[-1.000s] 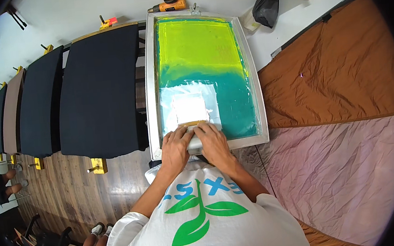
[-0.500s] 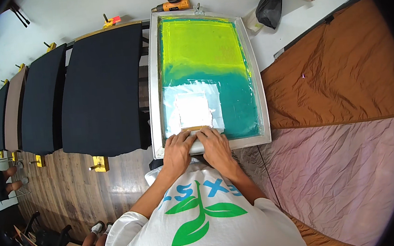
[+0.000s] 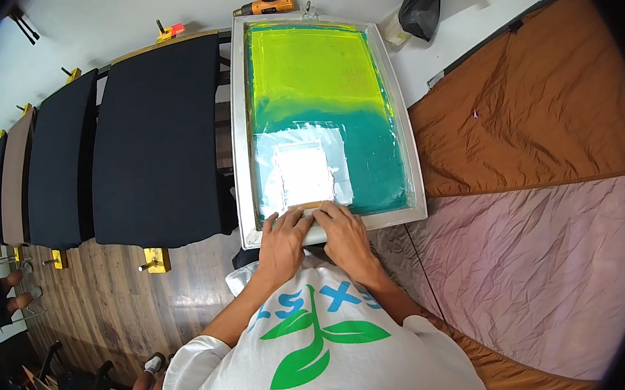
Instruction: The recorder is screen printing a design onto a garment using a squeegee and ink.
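Observation:
A screen-printing frame [image 3: 414,149] with pale edges lies before me, its mesh yellow-green at the far end and teal nearer me. White ink [image 3: 303,172] covers a small rectangle in the near left part, ringed by clear tape [image 3: 338,164]. At the near end of that patch my left hand [image 3: 283,240] and my right hand [image 3: 346,236] are side by side, fingers closed around a squeegee [image 3: 306,206]. Only a strip of its wooden handle shows between them; my fingers hide the rest, blade included.
Black fabric-covered boards [image 3: 155,142] and one brown board [image 3: 19,176] line up to the left. Beyond the frame lies an orange heat gun [image 3: 266,6]. Brown fabric [image 3: 520,102] and pinkish fabric [image 3: 535,272] spread at the right. People's legs show at the lower left.
The whole view has shifted slightly, so the frame and boards appear a little further left and up. My hands keep the same grip on the squeegee at the frame's near end.

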{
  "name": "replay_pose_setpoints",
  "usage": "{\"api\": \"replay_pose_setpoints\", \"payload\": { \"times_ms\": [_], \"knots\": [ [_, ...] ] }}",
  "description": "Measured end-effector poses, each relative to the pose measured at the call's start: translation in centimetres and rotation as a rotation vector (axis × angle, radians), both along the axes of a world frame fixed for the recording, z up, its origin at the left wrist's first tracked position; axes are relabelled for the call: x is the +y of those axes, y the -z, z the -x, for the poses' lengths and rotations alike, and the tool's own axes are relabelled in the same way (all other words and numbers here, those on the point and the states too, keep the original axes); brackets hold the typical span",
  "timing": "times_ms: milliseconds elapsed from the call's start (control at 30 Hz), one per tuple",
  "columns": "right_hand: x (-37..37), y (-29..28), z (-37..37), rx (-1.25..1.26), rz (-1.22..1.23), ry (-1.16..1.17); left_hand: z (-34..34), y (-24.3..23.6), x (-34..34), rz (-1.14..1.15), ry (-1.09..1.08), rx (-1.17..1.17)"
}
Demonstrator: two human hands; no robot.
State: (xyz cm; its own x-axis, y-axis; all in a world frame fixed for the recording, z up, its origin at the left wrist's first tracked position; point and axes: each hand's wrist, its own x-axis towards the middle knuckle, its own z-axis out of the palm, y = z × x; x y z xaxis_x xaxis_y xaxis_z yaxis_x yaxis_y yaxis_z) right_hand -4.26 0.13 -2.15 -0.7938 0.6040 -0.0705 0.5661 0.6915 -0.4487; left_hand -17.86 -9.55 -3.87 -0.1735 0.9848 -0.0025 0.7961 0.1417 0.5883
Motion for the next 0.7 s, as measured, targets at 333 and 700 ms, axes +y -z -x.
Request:
{"api": "replay_pose_setpoints", "payload": {
  "times_ms": [333, 700],
  "knots": [
    [0.2, -0.5, 0.1, 0.025, 0.021, 0.029, 0.6, 0.5, 0.5, -0.03, 0.034, 0.045],
    [10.4, 0.4, 7.0, -0.105, -0.058, -0.076, 7.2, 1.1, 9.3, -0.131, -0.05, 0.072]
  ]
}}
